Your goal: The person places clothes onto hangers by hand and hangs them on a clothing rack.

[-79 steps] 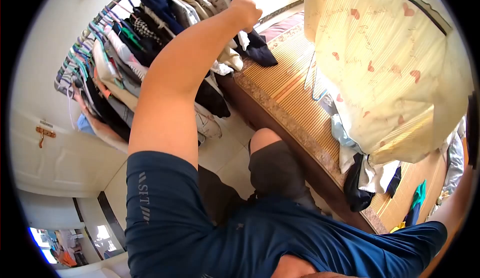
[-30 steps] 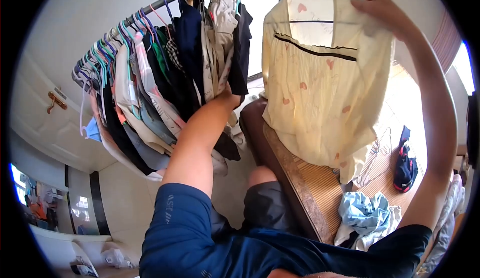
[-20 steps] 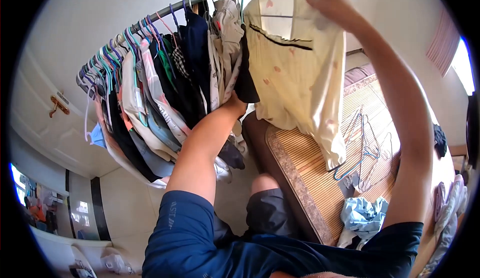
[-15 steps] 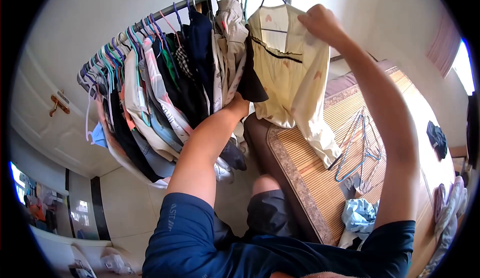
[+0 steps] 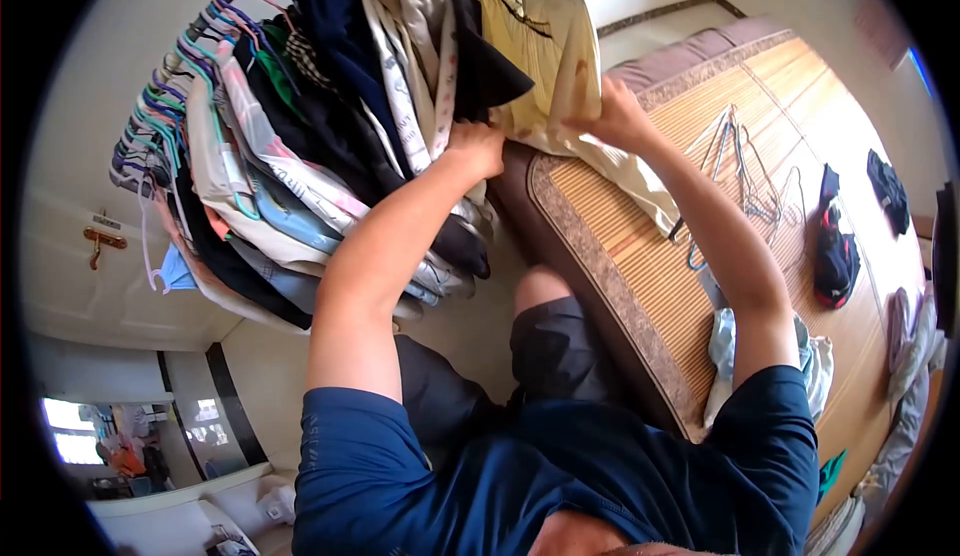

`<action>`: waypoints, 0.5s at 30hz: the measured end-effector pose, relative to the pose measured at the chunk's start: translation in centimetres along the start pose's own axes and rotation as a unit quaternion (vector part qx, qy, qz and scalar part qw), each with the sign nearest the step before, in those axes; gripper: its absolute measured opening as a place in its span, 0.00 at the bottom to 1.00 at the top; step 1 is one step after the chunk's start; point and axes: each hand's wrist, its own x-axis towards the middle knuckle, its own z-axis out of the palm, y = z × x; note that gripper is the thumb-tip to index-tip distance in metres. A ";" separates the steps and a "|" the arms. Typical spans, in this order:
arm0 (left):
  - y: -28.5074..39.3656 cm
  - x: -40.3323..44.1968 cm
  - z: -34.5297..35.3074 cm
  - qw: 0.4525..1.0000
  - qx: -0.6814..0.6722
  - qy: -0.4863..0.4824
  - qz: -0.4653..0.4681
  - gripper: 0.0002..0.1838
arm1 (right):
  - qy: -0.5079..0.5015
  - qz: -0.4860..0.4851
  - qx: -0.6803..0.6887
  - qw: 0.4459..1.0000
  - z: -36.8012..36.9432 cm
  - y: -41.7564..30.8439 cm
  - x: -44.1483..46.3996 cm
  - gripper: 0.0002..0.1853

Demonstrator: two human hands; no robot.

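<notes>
Hanging between twelve and one o'clock, the pale-yellow blouse (image 5: pixel 572 26) seems best straightened by light tension, its long sleeve (image 5: pixel 635 184) kept clear of the clothes hangers (image 5: pixel 738 141) at two. Its edge is met by the right hand (image 5: pixel 615 121) at half past one, and the left hand (image 5: pixel 478 149) is set beneath a black garment (image 5: pixel 490 81) at twelve; whether either's fingers are clamped cannot be told. Lettering on a white garment (image 5: pixel 405 136) at eleven and the navy T-shirt (image 5: pixel 350 441) at seven is too blurred to be read.

We log pale yellow, black-trimmed blouse (image 5: pixel 550 16); black garment (image 5: pixel 490 56); navy garment (image 5: pixel 345 36); white-and-pink garment (image 5: pixel 262 151) with dark lettering. We mark tan striped mat (image 5: pixel 640 236), mottled brown border (image 5: pixel 618 306), red-accented black clothing (image 5: pixel 835 256), navy shirt (image 5: pixel 600 456), dark grey shorts (image 5: pixel 560 351), white door (image 5: pixel 140 306) with brass-toned handle (image 5: pixel 105 239).
</notes>
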 end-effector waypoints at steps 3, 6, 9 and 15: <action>0.4 -0.3 0.5 0.999 0.017 -0.047 0.005 0.20 | -0.127 0.140 -0.154 0.970 3.7 5.2 -1.7 0.34; 0.8 -0.6 1.2 0.999 0.027 -0.024 0.009 0.18 | -0.087 0.138 -0.073 0.984 4.3 5.2 -0.6 0.26; 1.3 -1.0 1.8 1.000 0.021 -0.006 0.010 0.19 | 0.000 0.067 -0.011 0.998 7.2 6.8 4.0 0.22; 2.2 -1.7 2.2 0.999 -0.001 0.043 0.017 0.21 | 0.030 0.081 0.395 0.915 14.0 6.1 14.4 0.26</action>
